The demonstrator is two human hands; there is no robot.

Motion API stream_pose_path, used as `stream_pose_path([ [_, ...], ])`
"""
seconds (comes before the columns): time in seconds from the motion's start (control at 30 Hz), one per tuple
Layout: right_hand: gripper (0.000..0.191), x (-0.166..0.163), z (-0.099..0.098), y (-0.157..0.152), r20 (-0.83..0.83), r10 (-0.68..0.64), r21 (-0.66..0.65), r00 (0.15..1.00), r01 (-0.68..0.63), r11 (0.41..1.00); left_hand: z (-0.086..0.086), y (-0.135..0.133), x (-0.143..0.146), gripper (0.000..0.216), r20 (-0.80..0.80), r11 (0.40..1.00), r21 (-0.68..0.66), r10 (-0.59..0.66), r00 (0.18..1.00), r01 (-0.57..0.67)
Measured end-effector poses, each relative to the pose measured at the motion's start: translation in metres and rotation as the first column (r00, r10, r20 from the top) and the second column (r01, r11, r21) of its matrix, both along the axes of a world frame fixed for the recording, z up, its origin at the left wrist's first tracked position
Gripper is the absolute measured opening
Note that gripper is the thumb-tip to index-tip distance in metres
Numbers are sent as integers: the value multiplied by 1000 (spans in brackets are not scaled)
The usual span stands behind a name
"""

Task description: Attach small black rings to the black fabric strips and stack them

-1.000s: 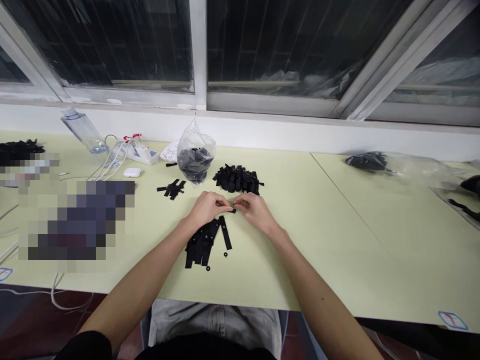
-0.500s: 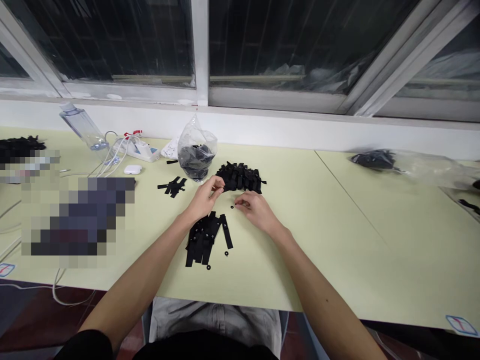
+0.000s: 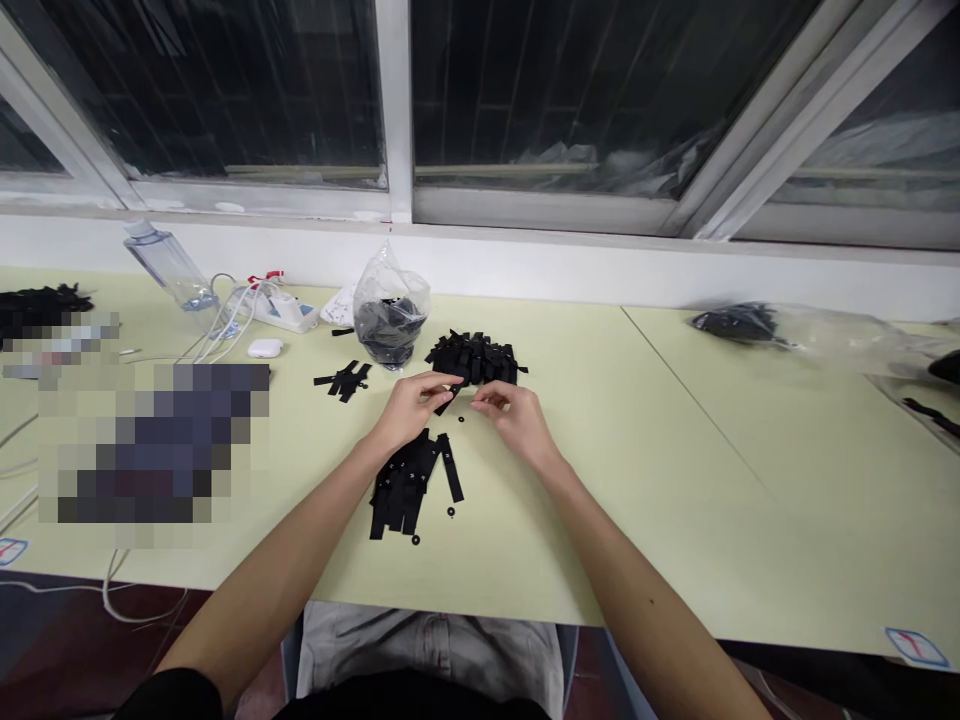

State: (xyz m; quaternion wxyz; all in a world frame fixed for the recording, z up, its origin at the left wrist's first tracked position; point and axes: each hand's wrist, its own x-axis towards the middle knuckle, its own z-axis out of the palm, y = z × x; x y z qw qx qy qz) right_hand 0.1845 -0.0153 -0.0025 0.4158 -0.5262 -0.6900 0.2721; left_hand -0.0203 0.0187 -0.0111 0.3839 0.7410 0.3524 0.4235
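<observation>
My left hand (image 3: 412,406) is closed in a pinch on a short black fabric strip (image 3: 447,402), which slants down from the fingertips. Close by on the right, my right hand (image 3: 516,412) has thumb and fingers pressed together; what they hold, if anything, is too small to make out. A small black ring (image 3: 461,419) lies on the table between the hands. Just beyond them sits a heap of black strips (image 3: 474,352). Nearer to me is a spread of black strips with small shiny fittings (image 3: 405,490), beside two more rings (image 3: 451,511).
Behind the left hand stands a clear plastic bag (image 3: 391,320) with black pieces inside. A few strips (image 3: 345,381) lie left of it. Further left are a white case (image 3: 265,348), a power strip (image 3: 289,312) and a tilted bottle (image 3: 169,262). Another bag (image 3: 750,325) lies far right.
My right hand has shifted slightly up and away from the small ring, towards the left hand. The left fingers have straightened over the strip, which now shows below them.
</observation>
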Motion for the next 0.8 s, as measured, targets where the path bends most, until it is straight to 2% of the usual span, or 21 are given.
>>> stream_pose_path([
  [0.1,11,-5,5,-2,-146,-17,-4,989,17,1000,1,-3,3,33,26,1000,-3,-19,999,19],
  [0.2,12,-10,6,-4,-208,0,17,978,4,1000,4,-7,6,35,42,1000,11,-11,999,11],
  [0.43,8,-14,2,-5,-229,12,97,973,11,995,8,-12,11,38,62,999,25,-29,998,27],
  [0.8,9,-14,5,-5,-253,-26,64,967,43,997,7,-13,13,45,62,998,28,-61,996,60],
])
